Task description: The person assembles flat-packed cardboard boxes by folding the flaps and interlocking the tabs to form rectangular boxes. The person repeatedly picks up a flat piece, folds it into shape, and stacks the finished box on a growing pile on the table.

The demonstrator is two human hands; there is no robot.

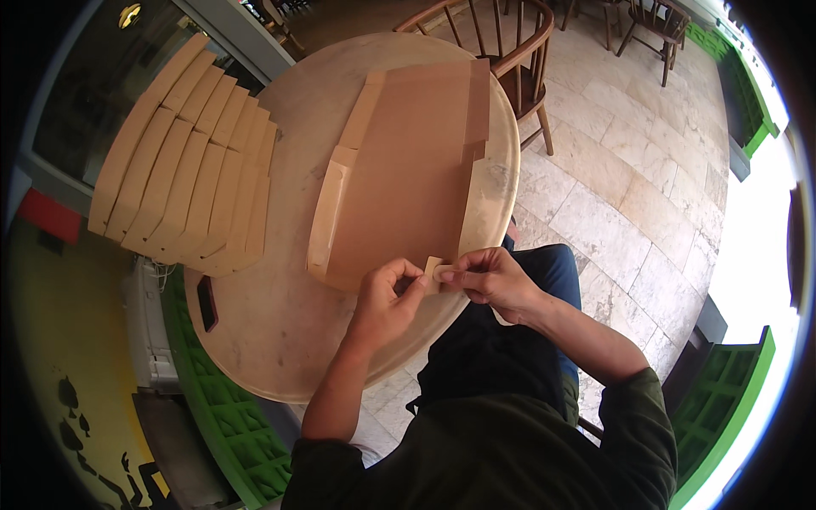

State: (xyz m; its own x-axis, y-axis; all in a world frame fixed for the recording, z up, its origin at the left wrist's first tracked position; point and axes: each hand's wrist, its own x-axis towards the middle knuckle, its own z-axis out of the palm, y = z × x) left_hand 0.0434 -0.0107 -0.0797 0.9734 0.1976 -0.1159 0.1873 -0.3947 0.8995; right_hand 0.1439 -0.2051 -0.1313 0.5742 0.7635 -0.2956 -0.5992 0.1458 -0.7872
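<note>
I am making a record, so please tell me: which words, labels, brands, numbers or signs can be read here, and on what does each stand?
None can be read.
Open cardboard: no lettering visible.
Stacked boxes: no readable print.
Small pale piece: too small to tell.
Round yellow spot, upper left: too blurred.

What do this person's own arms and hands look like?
The left hand and right hand are bare, with no gloves or wristwatch showing. The forearms are uncovered too, below dark green sleeves ending near the elbows.
</note>
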